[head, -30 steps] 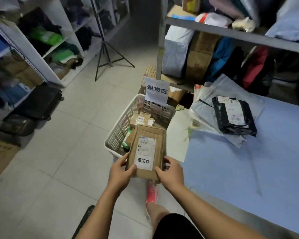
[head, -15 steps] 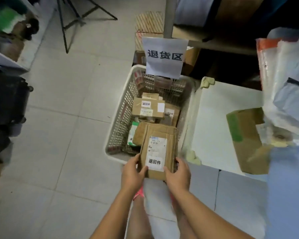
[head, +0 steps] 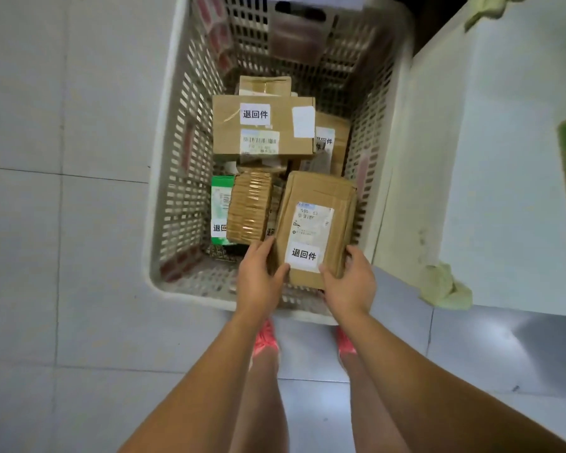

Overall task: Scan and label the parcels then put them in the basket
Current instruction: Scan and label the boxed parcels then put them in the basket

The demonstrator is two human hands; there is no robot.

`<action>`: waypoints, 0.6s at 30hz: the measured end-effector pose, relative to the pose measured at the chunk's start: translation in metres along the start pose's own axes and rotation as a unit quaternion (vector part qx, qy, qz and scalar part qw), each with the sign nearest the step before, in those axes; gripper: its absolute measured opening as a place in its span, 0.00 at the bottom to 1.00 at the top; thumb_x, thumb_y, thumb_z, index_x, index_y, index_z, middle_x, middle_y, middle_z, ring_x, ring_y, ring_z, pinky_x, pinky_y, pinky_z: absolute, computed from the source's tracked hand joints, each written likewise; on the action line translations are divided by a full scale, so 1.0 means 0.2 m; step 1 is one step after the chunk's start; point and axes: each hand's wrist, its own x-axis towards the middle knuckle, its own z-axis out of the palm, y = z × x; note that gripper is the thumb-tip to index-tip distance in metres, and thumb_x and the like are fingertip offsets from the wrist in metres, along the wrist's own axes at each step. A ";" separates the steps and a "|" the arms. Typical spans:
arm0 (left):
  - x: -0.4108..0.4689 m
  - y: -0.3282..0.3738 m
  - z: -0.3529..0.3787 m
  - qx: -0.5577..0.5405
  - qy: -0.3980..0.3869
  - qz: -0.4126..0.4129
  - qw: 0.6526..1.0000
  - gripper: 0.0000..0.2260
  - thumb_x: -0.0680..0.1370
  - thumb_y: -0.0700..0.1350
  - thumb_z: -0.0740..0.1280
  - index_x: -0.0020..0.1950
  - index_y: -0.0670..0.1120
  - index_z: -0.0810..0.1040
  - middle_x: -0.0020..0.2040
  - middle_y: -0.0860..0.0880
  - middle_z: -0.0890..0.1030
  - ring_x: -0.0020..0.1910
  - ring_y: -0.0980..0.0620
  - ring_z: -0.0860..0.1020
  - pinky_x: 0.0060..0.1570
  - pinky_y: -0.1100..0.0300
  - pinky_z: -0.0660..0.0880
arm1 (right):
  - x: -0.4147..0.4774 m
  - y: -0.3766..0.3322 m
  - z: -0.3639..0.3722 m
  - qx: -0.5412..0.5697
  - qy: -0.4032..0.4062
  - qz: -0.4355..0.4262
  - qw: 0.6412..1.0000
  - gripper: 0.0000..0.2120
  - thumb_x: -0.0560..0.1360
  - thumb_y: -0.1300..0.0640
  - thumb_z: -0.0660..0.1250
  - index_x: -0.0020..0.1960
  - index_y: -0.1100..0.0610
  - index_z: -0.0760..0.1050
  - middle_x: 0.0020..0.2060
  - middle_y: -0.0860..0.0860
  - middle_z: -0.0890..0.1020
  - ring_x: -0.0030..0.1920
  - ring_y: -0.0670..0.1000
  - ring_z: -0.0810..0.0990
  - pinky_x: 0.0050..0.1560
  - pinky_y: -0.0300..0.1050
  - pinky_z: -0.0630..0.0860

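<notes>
Both of your hands grasp the same parcel (head: 314,223) by its near end: the left hand (head: 258,276) is curled round the left edge and the right hand (head: 350,282) round the right edge, with both thumbs pressed on top. Beyond your fingertips it reaches out over the inside of the basket (head: 164,191), toward the basket's right wall. You cannot tell whether its far end already rests on the load below.

This parcel looks nearly finished. It carries a printed shipping slip and, between your thumbs, a white sticker (head: 304,255), so scanning and labelling appear done and only the letting go is left.

One basket, two hands, one parcel in them. Past your fingers at least five more lie inside:
- a taped bundle (head: 250,207) just beyond your left fingers
- a green-and-white box (head: 221,204) to its left
- a big box (head: 262,125) farther off
- a small box (head: 264,85) behind that
- a brown parcel (head: 332,138) ahead of your right fingers

Whether more parcels are waiting elsewhere is not shown.
</notes>
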 end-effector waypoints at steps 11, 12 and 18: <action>-0.15 0.13 -0.15 0.128 -0.025 0.051 0.990 0.23 0.77 0.49 0.70 0.71 0.48 0.70 0.63 0.51 0.76 0.59 0.49 0.76 0.52 0.52 0.77 | -0.07 -0.15 -0.19 -0.134 -0.037 -0.021 0.990 0.22 0.75 0.50 0.69 0.66 0.54 0.69 0.59 0.54 0.78 0.59 0.57 0.77 0.55 0.52 0.77; -0.19 0.18 -0.21 0.157 -0.025 0.063 0.985 0.23 0.77 0.50 0.68 0.71 0.49 0.69 0.62 0.51 0.76 0.58 0.48 0.76 0.49 0.50 0.78 | -0.12 -0.19 -0.26 -0.144 -0.036 -0.038 0.988 0.21 0.75 0.51 0.68 0.66 0.53 0.70 0.59 0.53 0.77 0.59 0.56 0.76 0.54 0.51 0.76; -0.39 0.66 -0.67 0.294 -0.012 0.104 0.950 0.33 0.73 0.46 0.70 0.77 0.50 0.64 0.71 0.48 0.71 0.66 0.44 0.72 0.60 0.44 0.74 | -0.53 -0.49 -0.81 -0.222 -0.009 -0.178 0.959 0.18 0.76 0.53 0.66 0.65 0.51 0.69 0.62 0.48 0.74 0.60 0.52 0.73 0.49 0.48 0.76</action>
